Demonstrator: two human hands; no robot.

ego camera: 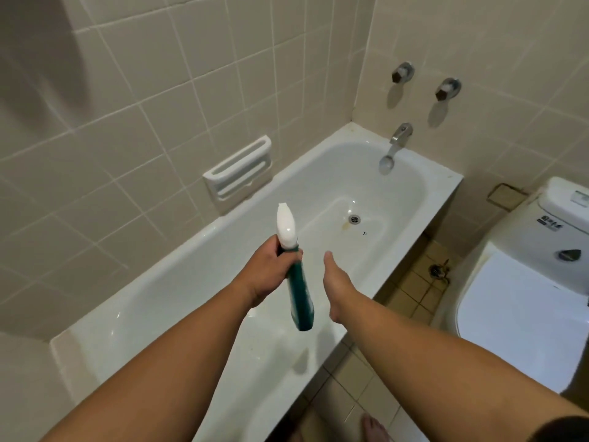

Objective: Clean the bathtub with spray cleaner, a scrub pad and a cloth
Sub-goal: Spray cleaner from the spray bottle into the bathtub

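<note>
A white bathtub (pixel 424 204) runs from lower left to upper right along the tiled wall. There is a yellowish stain beside its drain (pixel 354 218). My left hand (pixel 271 269) grips the neck of a green spray bottle (pixel 299 295) with a white spray head (pixel 286 229), held over the tub with the nozzle pointing away from me. My right hand (pixel 334 282) hovers just right of the bottle, seen edge-on, thumb up, holding nothing. No scrub pad or cloth is in view.
A chrome spout (pixel 395 145) and two wall taps (pixel 403 72) (pixel 447 89) sit at the tub's far end. A white soap holder (pixel 239 173) is set in the wall. A toilet (pixel 522 301) stands at right, across a strip of tiled floor (pixel 411 291). My foot (pixel 374 427) shows below.
</note>
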